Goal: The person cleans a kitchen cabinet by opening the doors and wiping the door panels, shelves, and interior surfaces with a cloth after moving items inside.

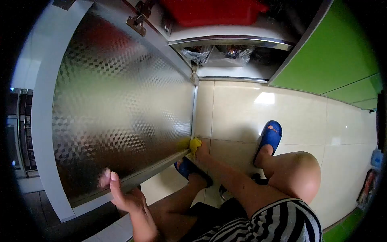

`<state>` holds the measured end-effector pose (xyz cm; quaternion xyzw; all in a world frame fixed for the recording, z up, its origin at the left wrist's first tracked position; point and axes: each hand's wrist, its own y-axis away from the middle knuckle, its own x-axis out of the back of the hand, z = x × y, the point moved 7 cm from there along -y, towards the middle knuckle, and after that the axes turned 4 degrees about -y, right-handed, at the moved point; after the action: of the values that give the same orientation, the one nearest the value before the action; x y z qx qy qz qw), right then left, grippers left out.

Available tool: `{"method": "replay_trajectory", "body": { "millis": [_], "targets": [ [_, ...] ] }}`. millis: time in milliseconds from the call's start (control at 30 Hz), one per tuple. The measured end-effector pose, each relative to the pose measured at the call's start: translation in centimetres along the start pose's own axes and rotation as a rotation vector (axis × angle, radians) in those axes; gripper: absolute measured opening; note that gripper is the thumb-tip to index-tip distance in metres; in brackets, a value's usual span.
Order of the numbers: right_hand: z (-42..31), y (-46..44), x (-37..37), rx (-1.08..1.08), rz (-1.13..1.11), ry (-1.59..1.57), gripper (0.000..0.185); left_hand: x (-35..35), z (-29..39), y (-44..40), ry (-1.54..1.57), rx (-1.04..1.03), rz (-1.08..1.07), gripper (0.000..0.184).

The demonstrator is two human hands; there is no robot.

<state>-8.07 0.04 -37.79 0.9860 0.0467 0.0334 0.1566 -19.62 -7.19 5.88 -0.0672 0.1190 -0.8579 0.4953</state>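
An open cabinet door (121, 92) with a shiny, cube-patterned inner face and a pale frame fills the left side. At its near edge, my left hand (131, 199) grips the frame, thumb over the inner face and the other fingers mostly hidden behind. My right hand (202, 150) reaches down to the door's lower corner, closed around a yellow cloth (195, 145). The cloth touches the edge of the door there. Metal hinges (137, 25) join the door to the cabinet.
Inside the cabinet are a red container (213, 12) and, on the shelf below, clear plastic bags (227, 55). Green cabinet fronts (334, 56) stand at the right. My feet, in blue slippers (271, 137), are on the glossy tiled floor (238, 105).
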Motion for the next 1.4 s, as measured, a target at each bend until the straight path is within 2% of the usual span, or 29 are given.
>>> {"method": "replay_trajectory", "body": {
  "millis": [33,167,267,333,400,433,467,500,533,600,633,700,767,900,967,1033,1100,1167,1200,1267,1300,1333,1400],
  "targets": [
    [1.5,-0.4,-0.6,-0.041,-0.005,-0.010,0.039,0.1,-0.1,-0.2,-0.035,-0.068,-0.058,0.023],
    [3.5,-2.0,-1.4,-0.126,-0.012,-0.044,0.039,0.7,-0.8,-1.1,-0.039,0.015,-0.041,0.023],
    [0.3,-5.0,-0.8,-0.158,-0.041,-0.080,0.039,1.5,-0.8,-2.1,-0.079,-0.002,-0.034,0.021],
    [-0.5,-8.6,-0.4,-0.238,0.082,-0.169,0.041,1.3,-0.6,-2.6,-0.087,-0.028,-0.073,0.020],
    [-4.4,-12.3,1.5,-0.086,0.144,-0.009,0.040,0.7,-1.1,-2.9,-0.045,0.025,-0.100,0.020],
    [-5.2,-13.8,1.9,-0.090,0.146,-0.006,0.040,0.6,-1.0,-2.9,-0.033,0.009,-0.088,0.020],
    [-5.2,-15.0,1.9,-0.201,0.112,-0.091,0.042,0.7,-1.0,-2.8,-0.020,-0.007,-0.074,0.019],
    [-4.8,-15.4,1.7,-0.312,0.077,-0.175,0.045,0.7,-1.0,-2.8,-0.020,-0.003,-0.074,0.019],
    [-5.0,-14.6,1.8,-0.313,0.077,-0.169,0.045,0.7,-0.9,-2.7,-0.012,-0.006,-0.083,0.019],
    [-5.7,-11.5,1.7,-0.206,0.111,0.047,0.047,0.7,-0.9,-2.4,0.002,-0.008,-0.088,0.018],
    [-4.9,-9.7,0.7,-0.158,0.084,-0.169,0.045,0.7,-0.8,-2.3,0.009,-0.011,-0.098,0.019],
    [2.0,-5.6,-3.7,-0.129,0.031,-0.533,0.035,0.7,-0.7,-2.2,0.015,-0.010,-0.113,0.020],
    [5.2,-4.4,-5.4,-0.146,0.003,-0.682,0.029,1.2,-0.8,-2.0,-0.006,0.032,-0.074,0.023],
    [-1.1,-2.2,-0.9,-0.128,-0.257,0.072,0.029,1.4,-0.7,-1.9,-0.021,0.031,-0.073,0.024],
    [-1.4,-2.8,-0.9,-0.114,-0.325,0.265,0.029,1.8,-1.0,-2.2,-0.044,0.069,-0.079,0.023],
    [-2.6,-5.2,1.1,0.025,0.071,-0.077,0.021,2.3,-1.3,-2.2,-0.030,0.066,-0.042,0.023],
    [-2.0,-8.5,3.3,-0.142,0.189,-0.450,0.025,2.4,-1.5,-1.7,-0.014,0.070,-0.012,0.023],
    [-2.3,-12.5,6.8,-0.101,0.237,-0.090,0.026,1.6,-0.8,-1.3,-0.050,-0.004,-0.008,0.021],
    [-2.6,-13.0,8.3,-0.099,0.239,-0.089,0.026,1.4,-0.5,-1.3,-0.048,-0.004,-0.009,0.021],
    [-3.4,-13.0,7.1,-0.430,-0.152,-1.046,0.030,1.0,-0.5,-1.3,-0.016,-0.007,-0.061,0.019],
    [-4.9,-12.3,8.7,-0.425,-0.098,-0.767,0.037,1.1,-0.5,-1.5,-0.014,-0.007,-0.056,0.019],
    [-3.9,-12.4,8.9,-0.426,-0.100,-0.763,0.037,1.4,-0.6,-1.9,-0.031,-0.010,-0.053,0.018],
    [-2.4,-12.2,9.7,-0.171,-0.195,-0.004,0.045,1.8,-0.6,-1.9,-0.062,-0.003,-0.050,0.018]
  ]
}}
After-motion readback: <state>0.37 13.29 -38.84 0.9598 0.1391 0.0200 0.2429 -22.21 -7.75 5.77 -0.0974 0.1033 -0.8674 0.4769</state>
